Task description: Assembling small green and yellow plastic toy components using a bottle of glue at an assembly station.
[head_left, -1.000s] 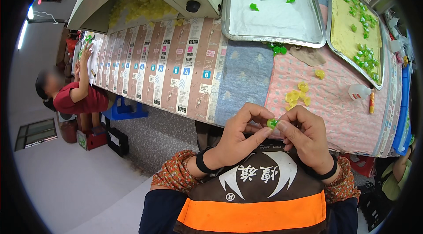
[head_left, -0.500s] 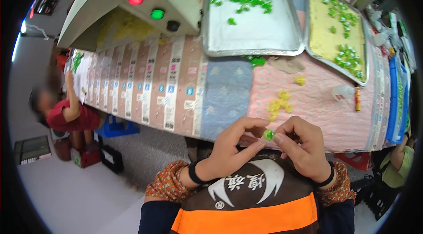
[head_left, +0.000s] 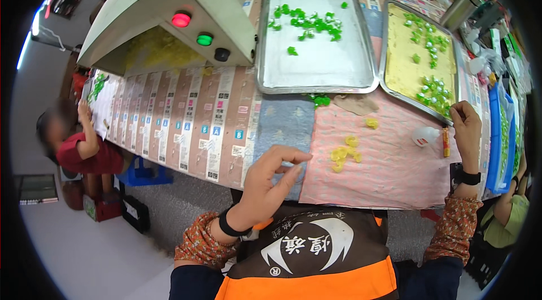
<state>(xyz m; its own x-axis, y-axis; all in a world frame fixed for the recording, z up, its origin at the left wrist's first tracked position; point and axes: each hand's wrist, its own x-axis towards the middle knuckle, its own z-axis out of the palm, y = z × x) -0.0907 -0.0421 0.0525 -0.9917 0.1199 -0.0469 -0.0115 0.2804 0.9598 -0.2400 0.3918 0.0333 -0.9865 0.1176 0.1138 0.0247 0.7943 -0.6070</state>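
Note:
My left hand (head_left: 267,182) hovers over the near edge of the table, holding nothing, its thumb and forefinger apart. Out to the right, my right hand (head_left: 467,129) reaches to the near right corner of a metal tray with a yellow lining (head_left: 398,68). Its fingertips are pinched at a small green piece there, partly hidden by the fingers. Glossy green pieces (head_left: 433,92) with pale centres lie clustered in that tray. Several small yellow ring-like pieces (head_left: 340,154) sit on the pink cloth (head_left: 384,178) between my hands.
A white-lined metal tray (head_left: 316,71) holds more green pieces. On its left stands a machine housing (head_left: 164,46) with red and green lights. A small white bottle (head_left: 424,136), an orange tube (head_left: 446,143) and a blue basket (head_left: 497,170) are on the right. A person in red (head_left: 93,147) sits far left.
My hands have parted. The right hand has moved right and away from me to the yellow-lined tray, from pinching a green piece before my chest. The left has drawn left. The view has shifted.

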